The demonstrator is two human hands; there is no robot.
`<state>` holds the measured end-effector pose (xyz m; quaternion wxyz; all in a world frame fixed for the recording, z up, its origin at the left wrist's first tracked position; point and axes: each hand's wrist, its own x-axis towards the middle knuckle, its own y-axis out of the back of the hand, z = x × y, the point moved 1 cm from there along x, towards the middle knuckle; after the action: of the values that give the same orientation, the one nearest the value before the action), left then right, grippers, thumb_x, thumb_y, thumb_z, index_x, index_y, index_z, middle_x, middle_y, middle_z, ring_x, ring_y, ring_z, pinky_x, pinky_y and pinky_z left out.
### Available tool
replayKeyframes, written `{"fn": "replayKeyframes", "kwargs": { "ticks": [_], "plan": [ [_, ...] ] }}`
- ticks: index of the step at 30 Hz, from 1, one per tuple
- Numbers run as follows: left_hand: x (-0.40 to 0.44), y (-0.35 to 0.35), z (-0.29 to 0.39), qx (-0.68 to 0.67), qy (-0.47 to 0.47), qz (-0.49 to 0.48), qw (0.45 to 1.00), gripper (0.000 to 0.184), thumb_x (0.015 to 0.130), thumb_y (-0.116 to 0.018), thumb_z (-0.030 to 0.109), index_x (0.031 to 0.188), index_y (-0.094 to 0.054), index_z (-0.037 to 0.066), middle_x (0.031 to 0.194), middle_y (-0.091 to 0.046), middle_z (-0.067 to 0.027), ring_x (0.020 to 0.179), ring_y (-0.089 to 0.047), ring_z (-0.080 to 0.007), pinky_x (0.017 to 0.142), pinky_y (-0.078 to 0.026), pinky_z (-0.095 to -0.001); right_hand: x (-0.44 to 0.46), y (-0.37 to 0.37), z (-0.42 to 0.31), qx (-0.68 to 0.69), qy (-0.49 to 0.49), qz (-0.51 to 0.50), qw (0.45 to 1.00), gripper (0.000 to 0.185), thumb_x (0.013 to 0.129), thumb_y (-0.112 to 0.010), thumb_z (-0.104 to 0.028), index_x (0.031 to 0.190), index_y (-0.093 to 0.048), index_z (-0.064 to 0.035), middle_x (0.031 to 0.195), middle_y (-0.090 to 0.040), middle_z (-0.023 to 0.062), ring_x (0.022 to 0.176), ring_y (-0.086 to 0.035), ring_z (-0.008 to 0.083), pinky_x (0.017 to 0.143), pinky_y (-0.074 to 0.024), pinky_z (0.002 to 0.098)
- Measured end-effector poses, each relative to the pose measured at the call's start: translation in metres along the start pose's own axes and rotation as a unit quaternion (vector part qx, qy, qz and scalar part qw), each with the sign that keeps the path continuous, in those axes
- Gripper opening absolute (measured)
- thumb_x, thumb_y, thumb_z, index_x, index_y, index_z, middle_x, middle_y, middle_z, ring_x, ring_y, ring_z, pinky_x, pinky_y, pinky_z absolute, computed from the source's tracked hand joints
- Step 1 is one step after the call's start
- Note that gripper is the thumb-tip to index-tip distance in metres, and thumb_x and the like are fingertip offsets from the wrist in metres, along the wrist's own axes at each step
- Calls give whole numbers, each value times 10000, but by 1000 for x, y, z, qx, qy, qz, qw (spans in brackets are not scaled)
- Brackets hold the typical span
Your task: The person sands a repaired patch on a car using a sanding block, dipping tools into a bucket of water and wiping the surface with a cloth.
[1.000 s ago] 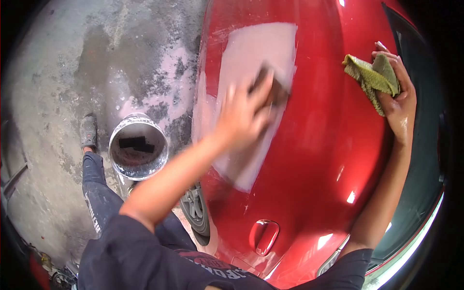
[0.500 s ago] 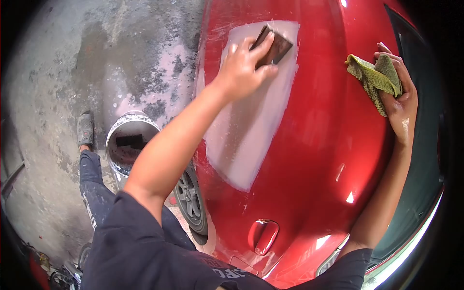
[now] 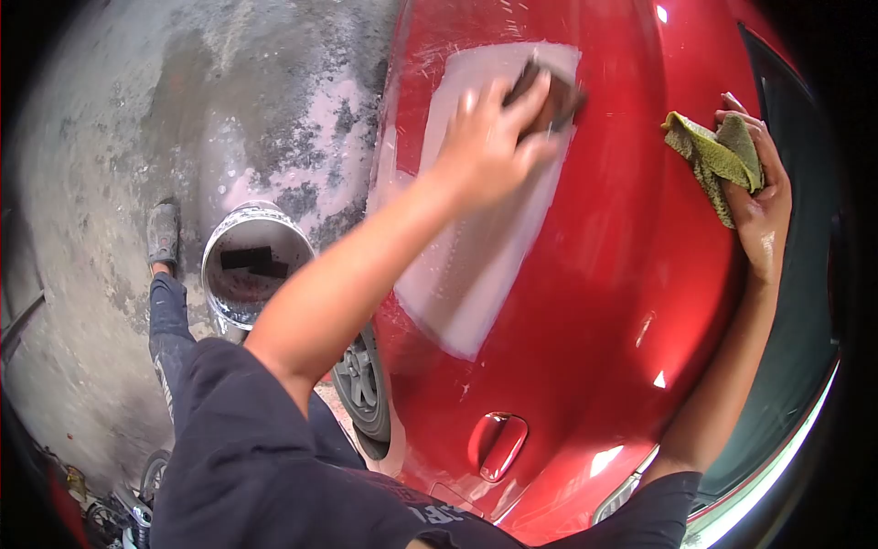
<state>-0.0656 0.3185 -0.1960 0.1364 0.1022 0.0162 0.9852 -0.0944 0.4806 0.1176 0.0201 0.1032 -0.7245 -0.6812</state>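
Observation:
My left hand (image 3: 494, 146) is closed around a dark sanding block (image 3: 554, 102), slightly blurred by motion. It presses the block on the upper part of a pale, greyish filler patch (image 3: 476, 247) on the red car panel (image 3: 585, 302). In my right hand (image 3: 764, 197) is a crumpled yellow-green cloth (image 3: 713, 151). That hand rests on the car beside the dark window (image 3: 796, 229), its fingers curled round the cloth.
A white-rimmed bucket (image 3: 212, 284) with dark rectangular pieces (image 3: 251, 260) inside stands on the stained concrete floor (image 3: 119, 302). Between it and the panel is a car wheel (image 3: 366, 389). The red door handle (image 3: 503, 448) sticks out near my body.
My left hand has slid the sanding block a little to the right and down, to the patch's right edge. The right hand with the cloth has barely moved.

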Motion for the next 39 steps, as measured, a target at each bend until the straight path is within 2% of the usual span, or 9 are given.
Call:
{"fn": "replayKeyframes", "kwargs": {
  "ticks": [5,11,17,21,23,27,31,36,39],
  "plan": [
    [-186,-5,35,-50,30,-59,997,797,845,-769,242,1574,-458,159,1553,-406,-230,1280,-476,-449,1094,-389,-531,0,0,-1,-29,26,4,999,565,707,-602,53,1270,-635,34,1419,-620,127,1324,-584,249,1162,-406,363],
    [14,5,-20,-12,28,-34,999,746,928,-666,418,1590,-424,173,1534,-450,-237,1261,-467,-467,1125,-397,-522,-1,1,1,28,-8,-1,1000,586,718,-613,45,1303,-631,26,1398,-623,132,1326,-581,255,1161,-405,360],
    [-183,-4,33,-72,46,-69,994,762,912,-688,326,1580,-422,74,1621,-384,-216,1448,-394,-438,1180,-293,-559,3,-2,-6,-5,18,12,1000,577,655,-559,82,1224,-642,44,1382,-625,150,1384,-536,289,1194,-364,384],
    [-78,-18,-26,73,-65,-16,995,775,908,-704,306,1601,-402,134,1572,-408,-246,1375,-428,-467,1142,-350,-561,-2,-3,-8,52,-8,2,999,572,683,-560,67,1250,-638,44,1343,-647,144,1428,-490,312,1223,-321,418],
    [7,2,-42,-25,85,-28,996,770,919,-681,374,1603,-395,167,1528,-465,-253,1380,-412,-490,1154,-381,-485,0,-1,-6,33,10,7,999,599,671,-556,59,1264,-639,45,1358,-645,150,1419,-497,308,1223,-325,420],
    [-64,-14,-37,-27,11,3,1000,785,902,-714,344,1600,-412,149,1577,-420,-239,1392,-423,-461,1156,-340,-516,6,-1,-20,-63,28,2,998,521,639,-603,32,1157,-663,33,1343,-653,150,1369,-563,299,1237,-306,416],
    [-179,0,13,-77,94,-85,989,815,896,-732,287,1613,-383,121,1623,-358,-231,1446,-392,-418,1173,-291,-504,8,1,-25,-127,45,1,991,496,622,-615,11,1116,-664,23,1235,-687,136,1372,-564,327,1271,-230,477],
    [-20,-22,-120,-154,134,1,979,792,914,-713,429,1609,-398,219,1551,-445,-256,1398,-442,-441,1189,-303,-495,6,0,-28,-111,49,17,992,441,644,-657,3,1085,-670,2,1162,-685,122,1360,-573,320,1279,-200,502],
    [-70,-29,-107,-136,111,-12,984,809,915,-708,366,1630,-355,229,1558,-447,-242,1426,-422,-438,1210,-259,-519,9,0,-32,-130,52,24,990,408,650,-694,-20,1058,-677,-14,1113,-675,115,1346,-579,316,1276,-184,522]
  ]
}}
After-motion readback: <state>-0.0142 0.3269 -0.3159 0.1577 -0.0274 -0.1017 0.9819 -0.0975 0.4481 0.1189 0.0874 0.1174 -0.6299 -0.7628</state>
